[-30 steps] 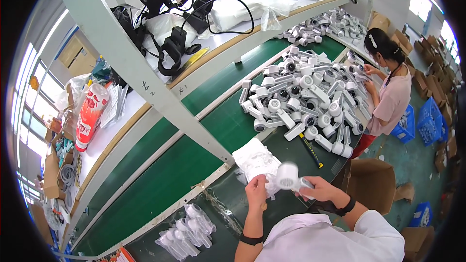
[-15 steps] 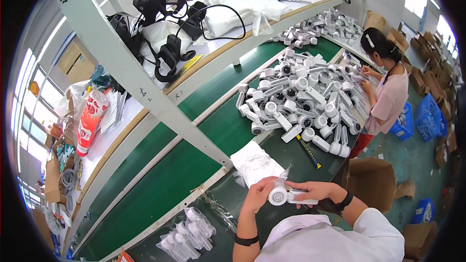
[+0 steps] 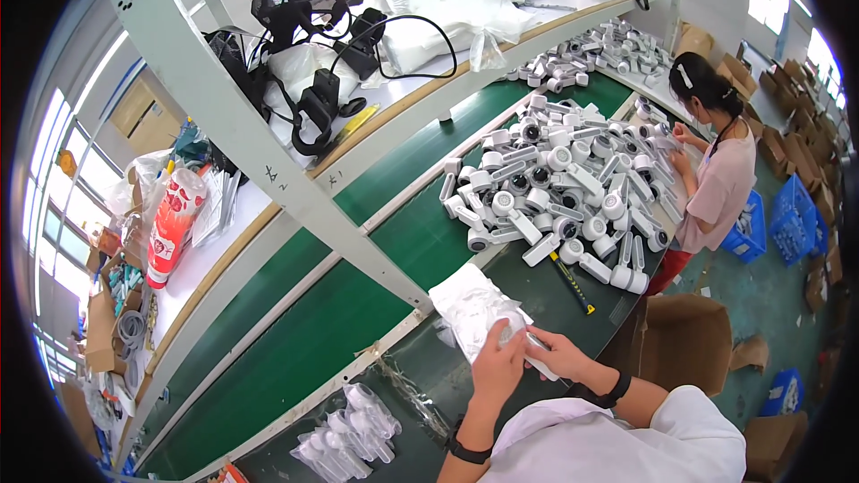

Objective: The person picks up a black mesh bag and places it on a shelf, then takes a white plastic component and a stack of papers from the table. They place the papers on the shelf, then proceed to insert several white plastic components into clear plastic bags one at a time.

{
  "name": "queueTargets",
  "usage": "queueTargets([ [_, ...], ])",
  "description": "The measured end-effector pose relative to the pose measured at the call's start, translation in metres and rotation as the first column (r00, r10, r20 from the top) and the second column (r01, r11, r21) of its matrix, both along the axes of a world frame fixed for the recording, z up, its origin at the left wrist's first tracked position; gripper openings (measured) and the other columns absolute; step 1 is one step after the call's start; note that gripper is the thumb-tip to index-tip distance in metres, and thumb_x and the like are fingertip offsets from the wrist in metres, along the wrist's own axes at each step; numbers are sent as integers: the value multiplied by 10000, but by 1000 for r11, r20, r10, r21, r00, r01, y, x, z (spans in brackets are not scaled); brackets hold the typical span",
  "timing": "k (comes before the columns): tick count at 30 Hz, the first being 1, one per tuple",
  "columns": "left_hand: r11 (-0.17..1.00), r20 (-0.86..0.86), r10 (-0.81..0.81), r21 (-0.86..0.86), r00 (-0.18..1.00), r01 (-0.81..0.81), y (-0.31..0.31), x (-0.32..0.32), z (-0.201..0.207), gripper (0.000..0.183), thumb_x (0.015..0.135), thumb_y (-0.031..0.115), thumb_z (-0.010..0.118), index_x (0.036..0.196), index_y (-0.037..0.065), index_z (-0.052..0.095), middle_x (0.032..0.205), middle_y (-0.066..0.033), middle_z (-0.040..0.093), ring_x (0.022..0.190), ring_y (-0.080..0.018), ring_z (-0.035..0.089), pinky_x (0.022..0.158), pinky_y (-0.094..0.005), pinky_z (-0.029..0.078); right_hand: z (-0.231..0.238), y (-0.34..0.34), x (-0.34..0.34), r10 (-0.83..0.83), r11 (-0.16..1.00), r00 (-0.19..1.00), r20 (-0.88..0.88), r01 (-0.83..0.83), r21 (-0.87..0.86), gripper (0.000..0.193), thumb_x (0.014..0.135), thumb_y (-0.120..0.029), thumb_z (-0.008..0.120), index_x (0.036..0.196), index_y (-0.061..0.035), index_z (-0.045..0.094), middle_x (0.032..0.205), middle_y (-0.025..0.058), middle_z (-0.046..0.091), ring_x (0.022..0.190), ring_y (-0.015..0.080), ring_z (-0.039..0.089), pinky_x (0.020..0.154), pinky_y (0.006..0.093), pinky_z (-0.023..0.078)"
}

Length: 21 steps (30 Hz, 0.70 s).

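Between my two hands is a white handheld fan (image 3: pixel 541 367), partly hidden by my fingers. My left hand (image 3: pixel 497 368) is closed around its round head, where clear plastic film shows. My right hand (image 3: pixel 558 356) grips the handle. Just beyond my hands lies a stack of clear plastic bags (image 3: pixel 470 302) on the dark green table (image 3: pixel 429 353). Several fans in clear bags (image 3: pixel 347 434) rest in a row at the near left. Farther off is a big heap of loose white and grey fans (image 3: pixel 559 170).
A slim yellow and black tool (image 3: pixel 573 283) lies beside the heap. A slanted white post (image 3: pixel 295 183) and a loaded shelf (image 3: pixel 394 103) rise over the green belt (image 3: pixel 268 331). At right stand an open cardboard box (image 3: pixel 684 340) and a co-worker (image 3: pixel 720 179) handling fans.
The fan has shifted away from me onto the bag stack, and its round grille has turned out of sight. Both hands have changed their grip and draw closer together.
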<state>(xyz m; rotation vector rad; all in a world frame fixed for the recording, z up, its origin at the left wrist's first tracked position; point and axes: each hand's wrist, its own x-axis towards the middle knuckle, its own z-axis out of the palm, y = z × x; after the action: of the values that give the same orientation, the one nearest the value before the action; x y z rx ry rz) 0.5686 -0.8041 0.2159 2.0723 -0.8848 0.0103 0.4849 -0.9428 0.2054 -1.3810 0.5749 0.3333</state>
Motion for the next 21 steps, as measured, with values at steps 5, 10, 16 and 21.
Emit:
queueTargets([
  [5,996,3,-19,-85,1000,19,-8,-24,-13,204,806,136,690,1009,117,703,1151,-76,595,545,-153,574,537,-287,487,-44,9,13,-361,933,888,286,343,112,611,932,-104,490,1476,-105,210,1041,97,598,800,125,586,649,262,514],
  [10,961,-19,-100,-262,995,91,-2,-31,-17,196,781,49,697,976,70,699,1093,-106,612,554,-158,565,541,-266,483,-33,6,18,-342,925,911,230,285,250,608,920,-77,501,1457,-99,217,1058,100,586,821,119,584,663,252,500],
  [16,891,-126,-141,-449,982,71,10,-27,-16,171,830,18,634,1001,14,628,1080,-127,614,707,-147,615,619,-268,520,-38,12,23,-372,914,891,261,303,271,424,953,-160,506,1345,-72,370,1001,79,610,795,112,603,629,246,501],
  [21,651,-807,-43,-469,589,-597,15,-1,-47,276,901,127,603,1133,-12,548,1111,-120,600,903,-182,609,741,-302,529,-18,20,29,-251,948,952,176,204,245,380,969,-266,507,1281,-63,430,941,65,632,756,113,617,620,248,509],
])
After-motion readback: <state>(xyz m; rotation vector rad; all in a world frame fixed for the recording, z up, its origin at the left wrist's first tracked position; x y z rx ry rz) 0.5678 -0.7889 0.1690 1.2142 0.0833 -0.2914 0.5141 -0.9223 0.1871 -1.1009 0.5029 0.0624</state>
